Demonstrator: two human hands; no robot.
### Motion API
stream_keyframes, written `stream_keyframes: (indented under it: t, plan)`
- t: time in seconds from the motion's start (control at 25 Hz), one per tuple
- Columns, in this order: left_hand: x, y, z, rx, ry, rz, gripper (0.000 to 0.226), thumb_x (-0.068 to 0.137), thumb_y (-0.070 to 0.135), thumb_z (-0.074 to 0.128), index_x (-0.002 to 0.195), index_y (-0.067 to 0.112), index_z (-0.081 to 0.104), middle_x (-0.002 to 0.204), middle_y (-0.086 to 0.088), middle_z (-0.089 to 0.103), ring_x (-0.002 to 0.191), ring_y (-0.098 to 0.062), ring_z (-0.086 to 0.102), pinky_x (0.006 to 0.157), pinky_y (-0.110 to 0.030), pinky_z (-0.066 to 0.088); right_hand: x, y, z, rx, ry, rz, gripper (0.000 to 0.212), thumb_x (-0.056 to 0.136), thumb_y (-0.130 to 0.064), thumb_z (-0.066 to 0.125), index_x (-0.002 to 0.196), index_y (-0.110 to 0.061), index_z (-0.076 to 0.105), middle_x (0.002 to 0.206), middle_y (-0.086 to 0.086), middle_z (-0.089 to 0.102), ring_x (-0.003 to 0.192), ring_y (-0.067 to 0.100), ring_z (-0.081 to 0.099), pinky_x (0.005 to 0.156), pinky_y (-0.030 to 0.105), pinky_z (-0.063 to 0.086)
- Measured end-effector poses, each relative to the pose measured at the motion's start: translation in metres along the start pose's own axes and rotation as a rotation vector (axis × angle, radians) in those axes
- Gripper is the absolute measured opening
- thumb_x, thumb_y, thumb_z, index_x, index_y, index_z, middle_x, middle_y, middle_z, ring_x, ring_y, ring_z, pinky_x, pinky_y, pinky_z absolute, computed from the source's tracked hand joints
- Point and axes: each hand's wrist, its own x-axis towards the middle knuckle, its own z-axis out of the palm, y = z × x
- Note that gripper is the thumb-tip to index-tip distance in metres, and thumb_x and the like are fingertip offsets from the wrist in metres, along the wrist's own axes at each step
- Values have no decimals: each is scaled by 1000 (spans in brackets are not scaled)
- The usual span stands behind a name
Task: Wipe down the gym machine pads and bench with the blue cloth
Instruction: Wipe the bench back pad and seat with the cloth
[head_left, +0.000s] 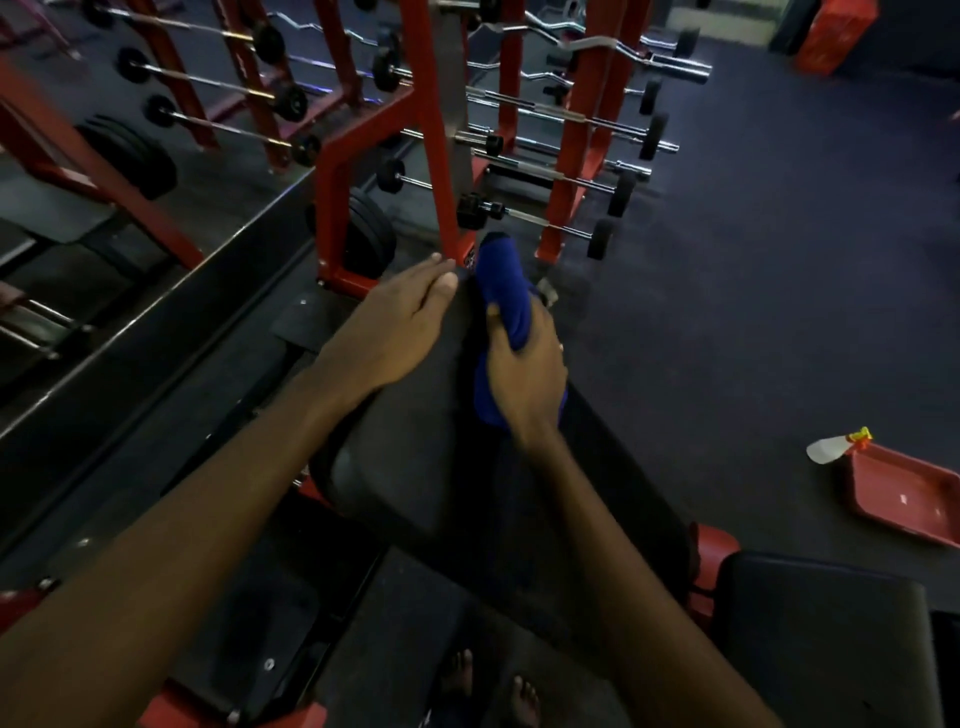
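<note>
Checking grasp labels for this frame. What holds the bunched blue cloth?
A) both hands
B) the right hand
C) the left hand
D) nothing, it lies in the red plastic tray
B: the right hand curls its fingers round the bunched blue cloth on the black padded machine pad, while the left hand lies flat on the pad with its fingers straight.

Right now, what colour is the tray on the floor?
Red. The tray shows best in the head view, at right.
</note>
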Motion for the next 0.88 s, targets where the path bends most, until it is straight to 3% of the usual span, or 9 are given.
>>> stream_keyframes:
  t: [0.12,0.2,0.24,0.36,0.44,0.56,0.64,0.76,0.88]
  plan:
    - [-1,-3,-6,-319,-76,-107,50,107,49,23,139,27,54,152,4,45,135,-1,38,118,-27,23,-93,3,2,-71,-82,-195,60,98,-52,50,154,-36,34,164,-14,25,151,10,24,122,46,26]
    - [-3,-5,-9,-346,-138,-159,68,98,67,11,147,34,45,158,5,37,143,-6,31,122,-39,17,-130,3,2,-109,-171,-282,64,100,-48,52,157,-37,27,166,-17,13,154,8,12,124,46,19]
    - [-7,-8,-10,-350,-151,-166,77,92,74,7,150,36,41,160,7,33,143,-4,27,122,-38,14,-123,1,3,-115,-188,-286,65,99,-48,52,157,-38,24,167,-17,12,154,8,10,125,47,19]
    - [-31,-16,-9,-440,-122,-154,85,84,80,11,153,35,34,161,9,31,143,4,24,124,-31,11,-60,-13,7,-147,-118,-253,65,98,-53,46,157,-37,25,167,-12,15,154,8,13,124,45,22]
    - [-56,-20,-4,-315,-67,-133,76,93,70,18,157,29,26,164,8,24,148,0,18,125,-31,11,-14,-25,8,-136,-80,-202,59,98,-54,46,153,-34,36,162,-8,30,149,14,28,120,46,29]
    - [-83,-23,7,-51,68,-73,64,102,55,19,158,24,24,164,6,23,151,-7,19,121,-28,17,21,-34,15,-98,-50,-63,42,98,-53,49,133,-29,53,128,-11,53,120,18,57,103,46,46]
    - [-91,-22,11,-103,183,-60,62,103,54,18,154,24,35,159,5,37,146,-8,31,117,-28,25,0,-30,17,-112,-14,-145,49,97,-53,48,140,-30,49,141,-5,52,131,14,51,112,44,41]
    - [-93,-22,13,-178,263,-63,59,102,53,19,146,26,48,146,5,54,135,-12,47,108,-30,35,-83,-15,13,-143,-100,-396,62,96,-43,47,154,-24,36,163,0,30,152,8,20,124,40,19]
    - [-95,-27,16,-258,249,-85,71,96,64,14,148,28,46,152,7,47,139,-5,40,117,-32,32,-144,-4,9,-224,-211,-425,67,100,-50,46,158,-21,28,166,-5,23,154,14,14,123,50,19]
